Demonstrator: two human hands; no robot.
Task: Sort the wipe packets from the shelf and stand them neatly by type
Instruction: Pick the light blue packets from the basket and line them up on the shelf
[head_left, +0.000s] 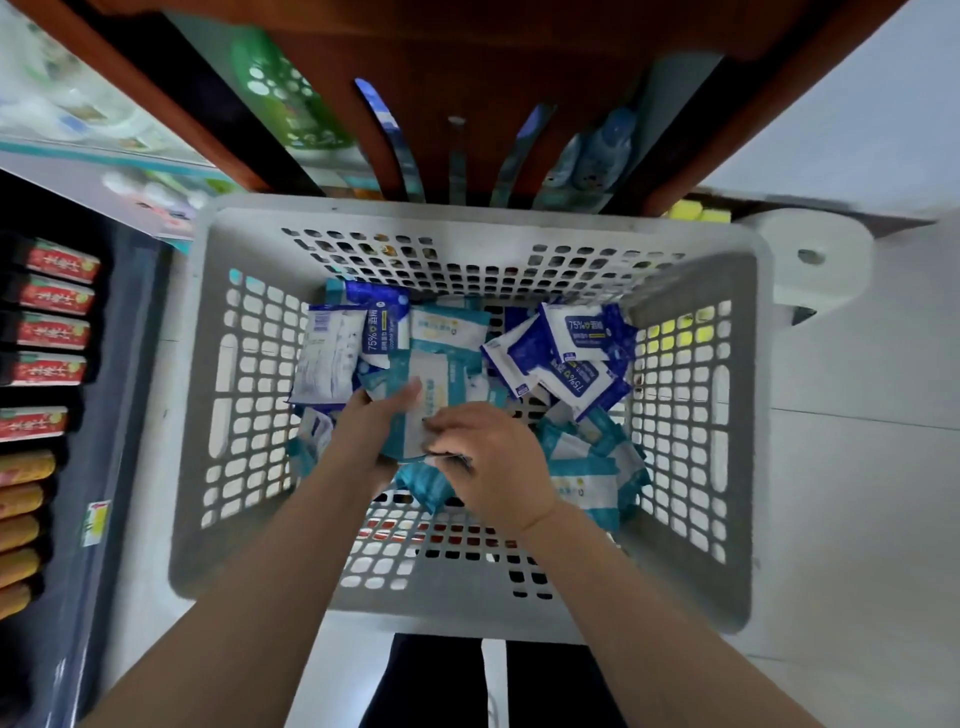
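Wipe packets of two types lie jumbled in the grey basket (208, 364).
The dark-blue 75% packets (582, 353) are heaped and tilted at far right, with a few at far left. The teal-white packets (587, 467) are piled in the centre and at near right. The held teal packet (431, 384) is gripped between the left hand (374, 421) and right hand (493, 462).

Both hands were inside a grey basket (208, 364). The left hand (371, 423) gripped a small stack of teal packets (434, 387), with the thumb on top. The right hand (493, 462) pinched the stack's near edge. Blue packets (576, 338) lay at the back right. Red boxes (52, 296) stood in rows at the left.
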